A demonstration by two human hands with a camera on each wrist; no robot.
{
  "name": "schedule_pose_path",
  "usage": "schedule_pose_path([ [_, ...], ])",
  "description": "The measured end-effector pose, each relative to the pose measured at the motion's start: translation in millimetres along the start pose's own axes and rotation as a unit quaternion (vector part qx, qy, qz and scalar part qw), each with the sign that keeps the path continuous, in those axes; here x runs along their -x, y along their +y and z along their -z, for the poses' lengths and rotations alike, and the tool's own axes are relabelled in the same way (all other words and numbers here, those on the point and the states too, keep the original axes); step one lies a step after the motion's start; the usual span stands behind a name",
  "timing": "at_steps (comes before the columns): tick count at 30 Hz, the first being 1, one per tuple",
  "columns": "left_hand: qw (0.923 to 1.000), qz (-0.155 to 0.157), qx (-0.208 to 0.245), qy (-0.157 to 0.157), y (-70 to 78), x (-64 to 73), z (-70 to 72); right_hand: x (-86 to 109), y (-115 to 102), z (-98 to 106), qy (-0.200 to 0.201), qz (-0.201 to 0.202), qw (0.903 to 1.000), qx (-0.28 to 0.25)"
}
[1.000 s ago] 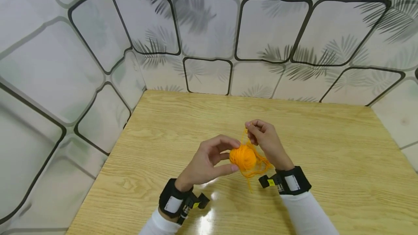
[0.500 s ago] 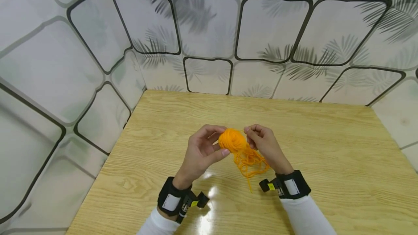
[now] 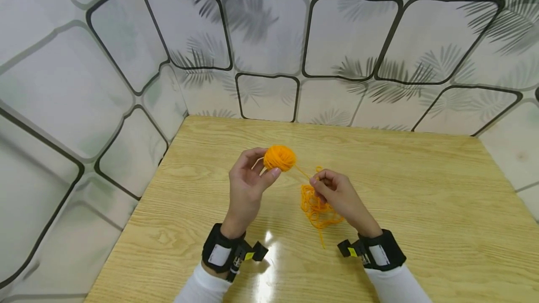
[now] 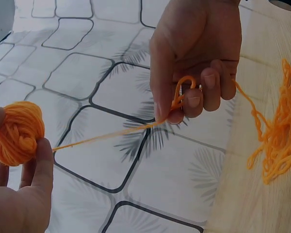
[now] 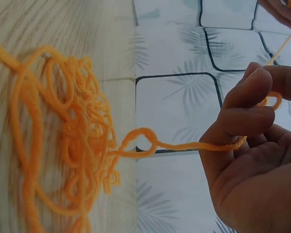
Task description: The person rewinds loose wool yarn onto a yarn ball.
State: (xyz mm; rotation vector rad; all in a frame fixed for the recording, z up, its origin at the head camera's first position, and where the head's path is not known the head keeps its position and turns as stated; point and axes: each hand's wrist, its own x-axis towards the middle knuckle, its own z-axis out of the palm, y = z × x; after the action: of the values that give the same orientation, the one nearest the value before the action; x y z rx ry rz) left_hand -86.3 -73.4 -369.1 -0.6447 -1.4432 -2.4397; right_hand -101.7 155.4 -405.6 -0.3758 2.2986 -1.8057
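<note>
An orange ball of yarn (image 3: 280,158) is held between the thumb and fingers of my left hand (image 3: 247,183), raised over the table. From it a taut yarn strand (image 4: 104,136) runs to my right hand (image 3: 338,195), which pinches it between thumb and forefinger. A small loop of yarn (image 4: 184,82) stands out at the right fingers in the left wrist view. Past that hand the strand trails down to a loose tangle of yarn (image 5: 82,131) on the tabletop, partly hidden by the right hand in the head view.
The wood-grain table (image 3: 442,191) reaches back to a wall (image 3: 269,27) patterned with dark outlines and leaves. Another patterned wall (image 3: 63,106) stands at the left. Each wrist wears a black strap with a small camera (image 3: 259,250).
My left hand has moved up and left with the ball, away from the right hand, and the strand between them has lengthened. The right hand has dropped slightly. The tangle stays on the table.
</note>
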Motion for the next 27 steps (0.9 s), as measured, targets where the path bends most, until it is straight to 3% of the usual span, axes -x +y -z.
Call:
schedule_pose_path([
  [8,0.9987,0.000,-0.026,0.045,-2.2,-3.1,1.5,12.1,-5.1,-1.5,-0.019,0.045,0.9985,0.023],
  [14,0.9961,0.000,-0.049,0.074,-4.0,-5.2,1.8,21.3,-11.6,-3.3,-0.039,0.054,0.9973,0.032],
  [22,0.9931,0.006,-0.071,0.094,-8.1,-5.8,3.9,30.4,-21.3,-6.2,-0.055,0.072,0.9952,0.036],
  [27,0.9869,0.029,-0.127,0.095,-12.2,-4.0,6.8,36.1,-28.0,-7.0,-0.049,0.093,0.9939,0.034],
])
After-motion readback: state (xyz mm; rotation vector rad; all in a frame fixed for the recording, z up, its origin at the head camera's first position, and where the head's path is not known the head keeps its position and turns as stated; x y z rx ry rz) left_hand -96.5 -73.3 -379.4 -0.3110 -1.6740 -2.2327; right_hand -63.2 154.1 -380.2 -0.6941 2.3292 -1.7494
